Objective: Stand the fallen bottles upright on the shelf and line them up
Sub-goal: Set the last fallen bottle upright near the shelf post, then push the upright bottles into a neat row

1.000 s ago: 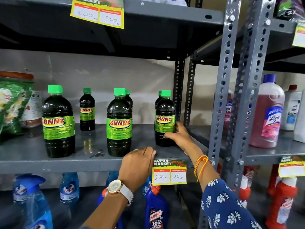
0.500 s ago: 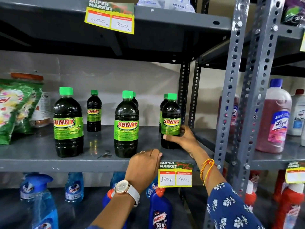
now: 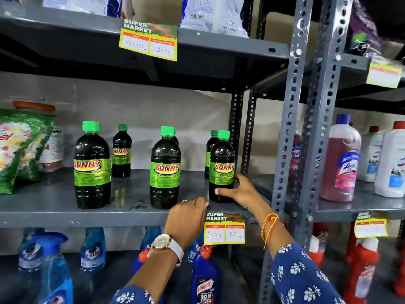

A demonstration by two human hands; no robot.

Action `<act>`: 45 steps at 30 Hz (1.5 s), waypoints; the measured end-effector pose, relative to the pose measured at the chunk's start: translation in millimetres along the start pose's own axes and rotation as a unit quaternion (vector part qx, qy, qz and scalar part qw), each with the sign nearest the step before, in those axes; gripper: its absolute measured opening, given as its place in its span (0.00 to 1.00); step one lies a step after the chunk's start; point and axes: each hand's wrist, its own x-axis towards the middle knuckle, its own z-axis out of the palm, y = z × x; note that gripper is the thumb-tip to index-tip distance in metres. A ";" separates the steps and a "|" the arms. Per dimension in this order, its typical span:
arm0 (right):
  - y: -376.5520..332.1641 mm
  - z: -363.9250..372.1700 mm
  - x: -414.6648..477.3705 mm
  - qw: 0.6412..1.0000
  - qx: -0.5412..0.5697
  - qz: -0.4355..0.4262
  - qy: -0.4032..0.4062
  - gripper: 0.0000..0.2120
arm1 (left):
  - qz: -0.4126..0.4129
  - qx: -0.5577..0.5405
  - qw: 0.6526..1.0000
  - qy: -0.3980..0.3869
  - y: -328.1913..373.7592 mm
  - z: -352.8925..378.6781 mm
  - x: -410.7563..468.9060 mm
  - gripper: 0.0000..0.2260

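Note:
Several dark Sunny bottles with green caps stand upright on the grey middle shelf (image 3: 54,207). The front row holds a left bottle (image 3: 92,165), a middle bottle (image 3: 165,170) and a right bottle (image 3: 221,167). Smaller-looking ones stand behind: one at the back left (image 3: 121,151), one mostly hidden behind the middle bottle, one behind the right bottle (image 3: 210,150). My right hand (image 3: 237,190) wraps the base of the right front bottle. My left hand (image 3: 186,218) rests with curled fingers on the shelf's front lip, holding nothing.
A green detergent pouch (image 3: 19,148) and a jar sit at the shelf's left end. Perforated grey uprights (image 3: 306,128) stand right of the bottles. Lizol bottles (image 3: 341,159) fill the neighbouring shelf. Blue spray bottles (image 3: 92,249) and a Harpic bottle (image 3: 205,279) stand below. A price tag (image 3: 224,229) hangs by my left hand.
The view has shifted up and slightly left. My right hand stays on the right front bottle, which sits a little closer to the front edge. My left hand has not moved.

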 end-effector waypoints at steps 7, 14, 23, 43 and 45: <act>-12.6 5.5 -4.0 1.000 -0.006 -0.026 -0.017 0.23 | -0.010 -0.005 1.000 0.010 -18.7 -1.3 10.0 0.08; -7.6 -4.7 -17.2 0.999 -0.022 -0.032 -0.009 0.20 | 0.004 -0.001 1.000 0.012 -11.6 5.2 6.8 0.07; -3.0 -1.9 -17.2 0.999 -0.003 -0.039 -0.001 0.29 | 0.005 -0.004 1.000 -0.002 -11.7 5.4 7.2 0.13; -59.5 149.1 -32.8 0.981 -0.187 -0.054 0.024 0.44 | -0.356 -0.036 0.911 0.203 -178.2 -65.2 -41.5 0.46; -59.0 149.8 -29.6 0.978 -0.195 -0.059 0.043 0.41 | -0.364 -0.023 0.908 0.204 -179.8 -63.5 -38.9 0.45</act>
